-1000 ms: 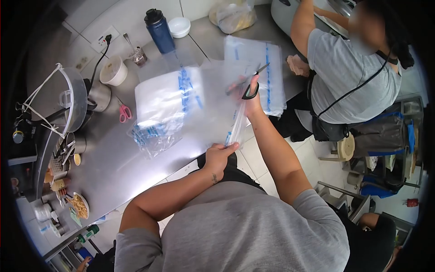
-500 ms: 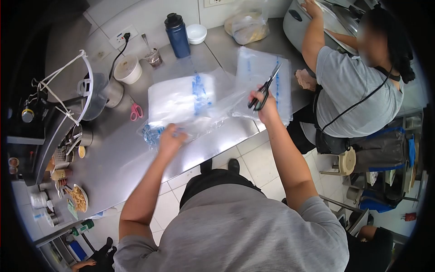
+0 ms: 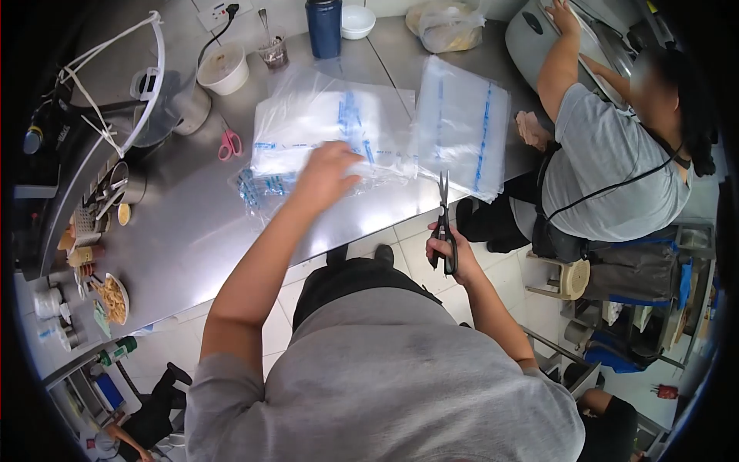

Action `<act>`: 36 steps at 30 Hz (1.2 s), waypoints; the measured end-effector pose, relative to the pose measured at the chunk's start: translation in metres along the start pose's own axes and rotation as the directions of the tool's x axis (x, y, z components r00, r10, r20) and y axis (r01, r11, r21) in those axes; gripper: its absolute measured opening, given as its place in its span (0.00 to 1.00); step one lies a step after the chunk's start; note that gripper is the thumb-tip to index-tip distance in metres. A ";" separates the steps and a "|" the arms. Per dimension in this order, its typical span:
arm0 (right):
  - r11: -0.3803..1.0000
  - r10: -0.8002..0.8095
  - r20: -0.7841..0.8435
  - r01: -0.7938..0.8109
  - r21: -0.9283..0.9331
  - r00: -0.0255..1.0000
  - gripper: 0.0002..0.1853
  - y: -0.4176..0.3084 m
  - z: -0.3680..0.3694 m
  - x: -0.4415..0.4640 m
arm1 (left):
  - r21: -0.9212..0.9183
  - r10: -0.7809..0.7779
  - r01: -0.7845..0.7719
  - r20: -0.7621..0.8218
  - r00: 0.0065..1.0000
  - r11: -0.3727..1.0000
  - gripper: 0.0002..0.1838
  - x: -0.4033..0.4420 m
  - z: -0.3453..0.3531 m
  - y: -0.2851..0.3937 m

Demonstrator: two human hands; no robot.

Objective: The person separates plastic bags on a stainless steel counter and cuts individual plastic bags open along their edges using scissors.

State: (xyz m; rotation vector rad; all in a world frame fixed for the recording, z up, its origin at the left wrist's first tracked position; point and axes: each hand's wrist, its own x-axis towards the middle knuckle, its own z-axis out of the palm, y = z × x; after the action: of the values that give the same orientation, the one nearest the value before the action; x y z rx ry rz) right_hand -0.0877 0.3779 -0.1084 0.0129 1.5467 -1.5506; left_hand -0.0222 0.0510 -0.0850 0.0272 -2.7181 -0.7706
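My right hand (image 3: 460,260) is wrapped round black-handled scissors (image 3: 443,219), held just off the table's front edge with the blades pointing away from me. My left hand (image 3: 327,179) reaches over the near side of a stack of clear plastic bags (image 3: 296,127) printed in blue. Its fingers are apart, somewhat blurred, and nothing shows in them; whether they touch the plastic I cannot tell. A second stack of plastic bags (image 3: 462,127) lies to the right. Crumpled clear plastic with blue print (image 3: 258,190) sticks out under the left stack.
Pink-handled scissors (image 3: 229,144) lie left of the bags. Behind stand a white tub (image 3: 223,71), a cup with a spoon (image 3: 273,54), a blue bottle (image 3: 324,31) and a white bowl (image 3: 357,23). A co-worker (image 3: 616,162) stands at the right beside a large grey appliance (image 3: 531,38).
My right hand has drawn the scissors back toward me, off the right stack. My left hand has moved forward and right over the left stack, whose top plastic lies differently. The view has shifted.
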 end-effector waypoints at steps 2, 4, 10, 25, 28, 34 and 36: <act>0.999 -0.003 0.034 0.005 -0.037 0.999 0.24 -0.003 0.004 -0.004 | -0.035 0.062 -0.060 0.060 0.996 0.998 0.18 0.018 0.035 0.001; 0.997 -0.020 0.050 0.024 -0.074 0.999 0.24 -0.011 0.006 -0.006 | -0.016 -0.010 0.012 0.102 0.995 1.000 0.13 0.031 0.051 -0.011; 0.987 -0.043 0.180 0.070 -0.146 0.983 0.31 -0.015 -0.001 -0.022 | -0.091 -0.136 0.141 0.054 0.989 0.986 0.07 0.032 0.063 -0.020; 1.000 -0.022 0.578 0.029 -0.002 0.815 0.54 -0.021 0.034 0.028 | -0.140 -0.214 0.210 -0.021 0.977 0.968 0.11 0.040 0.059 -0.002; 0.995 -0.070 0.564 0.018 0.097 0.822 0.55 -0.023 0.035 0.041 | -0.048 -0.160 0.158 -0.053 0.986 0.986 0.11 0.037 0.056 0.005; 0.971 -0.122 0.572 -0.021 0.237 0.811 0.54 -0.033 0.026 0.044 | -0.054 -0.234 0.231 -0.065 0.970 0.972 0.10 0.031 0.054 0.003; 0.990 -0.070 0.633 -0.026 0.142 0.771 0.54 -0.034 0.026 0.041 | -0.028 -0.268 0.267 -0.043 0.962 0.963 0.10 0.032 0.054 0.003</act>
State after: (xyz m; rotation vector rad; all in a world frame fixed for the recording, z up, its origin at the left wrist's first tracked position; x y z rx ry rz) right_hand -0.1163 0.3266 -0.0998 -0.4174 0.8907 -1.4690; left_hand -0.0690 0.0778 -0.1170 0.4112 -2.6929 -0.8615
